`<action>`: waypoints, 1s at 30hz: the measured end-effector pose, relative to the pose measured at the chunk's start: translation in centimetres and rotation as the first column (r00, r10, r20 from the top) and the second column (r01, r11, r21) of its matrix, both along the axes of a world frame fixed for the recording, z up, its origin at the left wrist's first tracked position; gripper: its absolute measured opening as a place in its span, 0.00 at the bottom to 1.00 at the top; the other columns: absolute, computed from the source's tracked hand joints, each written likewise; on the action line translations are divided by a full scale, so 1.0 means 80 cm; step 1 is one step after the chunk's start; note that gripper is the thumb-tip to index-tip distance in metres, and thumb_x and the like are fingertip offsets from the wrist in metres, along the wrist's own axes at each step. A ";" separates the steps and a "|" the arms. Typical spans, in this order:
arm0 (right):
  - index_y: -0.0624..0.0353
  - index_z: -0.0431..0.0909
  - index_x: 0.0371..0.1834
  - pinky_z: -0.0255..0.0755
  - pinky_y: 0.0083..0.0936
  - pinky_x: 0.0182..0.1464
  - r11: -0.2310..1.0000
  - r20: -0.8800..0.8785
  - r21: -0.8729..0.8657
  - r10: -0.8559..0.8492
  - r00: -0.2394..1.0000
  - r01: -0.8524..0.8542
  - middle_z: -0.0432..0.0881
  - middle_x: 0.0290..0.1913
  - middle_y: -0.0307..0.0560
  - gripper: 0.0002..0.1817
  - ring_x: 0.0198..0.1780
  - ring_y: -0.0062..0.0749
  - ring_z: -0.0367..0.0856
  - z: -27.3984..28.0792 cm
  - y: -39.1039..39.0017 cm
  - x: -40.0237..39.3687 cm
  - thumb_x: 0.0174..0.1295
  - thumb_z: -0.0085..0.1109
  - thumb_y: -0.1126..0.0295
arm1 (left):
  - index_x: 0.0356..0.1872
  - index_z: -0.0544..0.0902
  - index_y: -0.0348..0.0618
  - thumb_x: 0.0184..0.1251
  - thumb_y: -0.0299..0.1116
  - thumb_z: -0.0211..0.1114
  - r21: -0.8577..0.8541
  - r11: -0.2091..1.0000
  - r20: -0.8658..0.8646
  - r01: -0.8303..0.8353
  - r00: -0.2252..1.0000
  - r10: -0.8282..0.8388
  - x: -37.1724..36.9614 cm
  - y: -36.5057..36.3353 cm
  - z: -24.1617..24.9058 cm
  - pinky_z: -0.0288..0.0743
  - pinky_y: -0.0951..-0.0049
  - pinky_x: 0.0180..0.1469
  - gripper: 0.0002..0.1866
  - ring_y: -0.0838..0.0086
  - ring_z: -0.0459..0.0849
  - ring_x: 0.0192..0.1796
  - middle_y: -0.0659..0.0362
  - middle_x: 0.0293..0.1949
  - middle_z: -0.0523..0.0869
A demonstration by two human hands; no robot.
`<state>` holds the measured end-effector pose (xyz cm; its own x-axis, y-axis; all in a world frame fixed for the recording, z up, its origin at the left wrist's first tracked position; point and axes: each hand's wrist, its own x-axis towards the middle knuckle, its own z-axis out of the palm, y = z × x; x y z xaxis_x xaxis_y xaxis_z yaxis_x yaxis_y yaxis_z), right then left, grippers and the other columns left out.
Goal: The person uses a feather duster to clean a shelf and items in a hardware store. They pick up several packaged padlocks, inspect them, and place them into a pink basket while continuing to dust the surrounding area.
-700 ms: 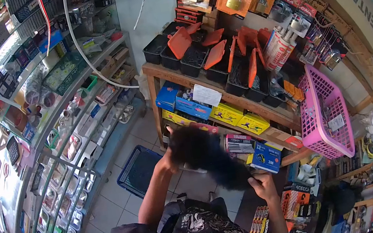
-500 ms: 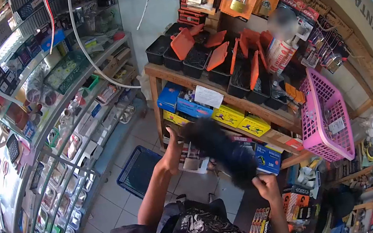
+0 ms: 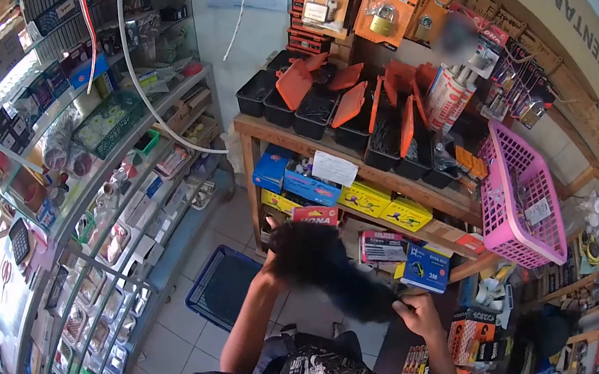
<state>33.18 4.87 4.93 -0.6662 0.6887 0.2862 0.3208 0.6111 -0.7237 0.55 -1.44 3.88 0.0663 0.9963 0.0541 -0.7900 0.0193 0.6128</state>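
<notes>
My right hand point(image 3: 420, 315) is closed around the lower right end of a long, black, fluffy duster point(image 3: 346, 274). The duster stretches up and left across the front of my body, blurred by motion. At its upper left end is my left hand point(image 3: 275, 270), with the thumb raised and the fingers mostly covered. This hand grips the edge of a packaged padlock, whose red card point(image 3: 314, 215) shows above the duster. The duster covers the padlock itself; its metal body and shackle show in the earlier view.
A wooden shelf point(image 3: 359, 163) holds black bins with orange lids point(image 3: 353, 103), and yellow boxes point(image 3: 365, 197) below. A pink basket point(image 3: 502, 220) hangs to the right. On the floor stands a blue crate point(image 3: 206, 313). Glass display shelving point(image 3: 87, 171) curves along the left.
The duster has swung left over the padlock pack and now hides the padlock. My right hand has moved slightly left and down. The left hand stays nearly in place.
</notes>
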 end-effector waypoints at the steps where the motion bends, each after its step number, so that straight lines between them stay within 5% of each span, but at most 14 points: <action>1: 0.65 0.68 0.16 0.54 0.29 0.22 1.000 -0.006 0.003 0.002 1.000 -0.002 0.65 0.14 0.39 0.24 0.18 0.23 0.61 -0.004 0.004 0.000 0.64 0.62 0.60 | 0.75 0.56 0.50 0.56 0.82 0.29 0.003 1.000 -0.006 -0.002 1.000 0.002 -0.001 0.000 0.004 0.57 0.38 0.70 0.55 0.52 0.63 0.73 0.45 0.73 0.60; 4: 0.64 0.66 0.16 0.53 0.30 0.22 0.983 0.001 -0.130 -0.128 0.992 0.127 0.64 0.13 0.39 0.26 0.18 0.22 0.60 -0.012 -0.001 0.004 0.66 0.60 0.57 | 0.71 0.64 0.47 0.57 0.81 0.33 -0.224 0.943 -0.004 -0.245 0.968 0.251 0.010 -0.005 0.023 0.71 0.48 0.63 0.53 0.54 0.77 0.61 0.47 0.63 0.74; 6: 0.63 0.62 0.16 0.51 0.26 0.23 0.918 0.137 -0.381 -0.062 0.989 0.110 0.58 0.17 0.34 0.23 0.21 0.16 0.55 -0.018 -0.029 -0.010 0.66 0.59 0.66 | 0.70 0.66 0.47 0.60 0.79 0.37 -0.144 0.932 0.122 -0.333 0.929 0.350 0.010 0.018 0.002 0.69 0.47 0.64 0.50 0.53 0.77 0.60 0.47 0.61 0.76; 8: 0.63 0.62 0.16 0.50 0.25 0.24 0.923 0.084 -0.383 -0.020 0.996 0.051 0.56 0.17 0.33 0.23 0.23 0.14 0.54 -0.023 -0.045 -0.017 0.67 0.58 0.66 | 0.69 0.66 0.47 0.65 0.74 0.40 0.265 0.922 0.505 -0.281 0.855 0.115 0.003 0.023 -0.012 0.71 0.48 0.62 0.45 0.53 0.78 0.59 0.47 0.61 0.76; 10: 0.64 0.61 0.17 0.50 0.25 0.24 0.903 0.063 -0.424 -0.051 0.997 0.074 0.55 0.16 0.35 0.23 0.23 0.14 0.54 -0.026 -0.052 -0.027 0.67 0.58 0.66 | 0.70 0.65 0.46 0.71 0.64 0.43 0.256 0.916 0.436 -0.308 0.883 0.175 0.009 0.021 -0.010 0.68 0.51 0.65 0.38 0.54 0.77 0.61 0.49 0.61 0.76; 13: 0.65 0.64 0.19 0.51 0.26 0.24 0.908 -0.022 -0.403 -0.135 0.991 0.115 0.59 0.16 0.35 0.22 0.23 0.14 0.56 -0.014 -0.072 -0.064 0.69 0.57 0.65 | 0.73 0.59 0.41 0.67 0.53 0.49 0.151 0.669 -0.222 -0.728 0.635 0.740 0.051 0.033 -0.006 0.28 0.45 0.77 0.38 0.55 0.43 0.79 0.48 0.74 0.57; 16: 0.65 0.66 0.19 0.54 0.24 0.24 0.829 -0.083 -0.558 -0.103 0.991 0.040 0.63 0.16 0.35 0.22 0.23 0.14 0.59 -0.055 -0.096 -0.072 0.69 0.55 0.65 | 0.71 0.62 0.44 0.71 0.54 0.46 0.342 0.688 -0.661 -0.640 0.356 0.661 0.044 0.026 -0.010 0.41 0.41 0.75 0.34 0.53 0.56 0.75 0.47 0.69 0.66; 17: 0.64 0.67 0.19 0.54 0.24 0.24 0.844 -0.045 -0.534 -0.071 0.996 0.036 0.64 0.17 0.33 0.21 0.23 0.15 0.60 -0.057 -0.100 -0.066 0.69 0.56 0.65 | 0.69 0.64 0.45 0.71 0.57 0.45 0.237 0.807 -0.056 -0.541 0.822 0.567 0.030 0.034 -0.039 0.49 0.40 0.73 0.33 0.53 0.63 0.71 0.47 0.65 0.70; 18: 0.64 0.67 0.19 0.54 0.24 0.24 0.845 -0.046 -0.533 -0.069 0.997 0.033 0.64 0.17 0.33 0.21 0.23 0.15 0.60 -0.058 -0.103 -0.059 0.69 0.56 0.65 | 0.67 0.67 0.46 0.72 0.60 0.43 0.254 0.891 0.596 -0.376 0.786 0.162 0.014 0.042 -0.068 0.57 0.39 0.70 0.33 0.52 0.70 0.67 0.47 0.61 0.75; 22: 0.58 0.60 0.18 0.49 0.31 0.23 0.880 0.027 -0.443 -0.178 0.984 0.172 0.54 0.17 0.35 0.27 0.21 0.18 0.52 -0.058 -0.091 -0.035 0.72 0.53 0.55 | 0.63 0.71 0.46 0.66 0.72 0.40 0.129 0.891 0.616 -0.435 0.739 0.272 0.008 0.008 0.013 0.67 0.44 0.66 0.41 0.54 0.78 0.59 0.48 0.54 0.80; 23: 0.58 0.61 0.18 0.50 0.30 0.23 0.877 -0.010 -0.453 -0.184 0.983 0.160 0.55 0.16 0.35 0.27 0.21 0.18 0.52 -0.059 -0.087 -0.039 0.72 0.53 0.55 | 0.66 0.69 0.45 0.67 0.72 0.39 0.350 0.876 0.868 -0.332 0.468 -0.169 0.020 0.007 0.018 0.65 0.49 0.68 0.42 0.54 0.74 0.64 0.48 0.59 0.77; 24: 0.59 0.61 0.18 0.50 0.29 0.23 0.875 -0.050 -0.460 -0.193 0.980 0.149 0.55 0.16 0.35 0.27 0.21 0.18 0.52 -0.053 -0.082 -0.047 0.72 0.54 0.55 | 0.66 0.69 0.45 0.67 0.72 0.39 0.344 0.880 0.869 -0.326 0.465 -0.168 0.028 0.010 0.031 0.65 0.49 0.68 0.42 0.54 0.74 0.64 0.48 0.59 0.77; 26: 0.60 0.61 0.17 0.51 0.28 0.23 0.832 -0.128 -0.541 -0.224 0.966 0.121 0.57 0.16 0.35 0.28 0.21 0.17 0.52 -0.031 -0.088 -0.063 0.72 0.54 0.54 | 0.69 0.66 0.45 0.69 0.70 0.39 -0.052 0.866 0.467 -0.497 0.755 0.461 0.034 0.017 0.053 0.63 0.52 0.70 0.42 0.55 0.71 0.67 0.49 0.65 0.74; 30: 0.61 0.63 0.18 0.50 0.27 0.23 0.877 -0.024 -0.470 -0.123 0.992 0.097 0.58 0.16 0.34 0.28 0.21 0.17 0.53 -0.029 -0.069 -0.050 0.72 0.54 0.53 | 0.69 0.68 0.47 0.70 0.67 0.43 0.073 0.873 0.579 -0.482 0.734 0.356 0.022 0.016 0.037 0.61 0.54 0.71 0.39 0.57 0.70 0.68 0.52 0.66 0.72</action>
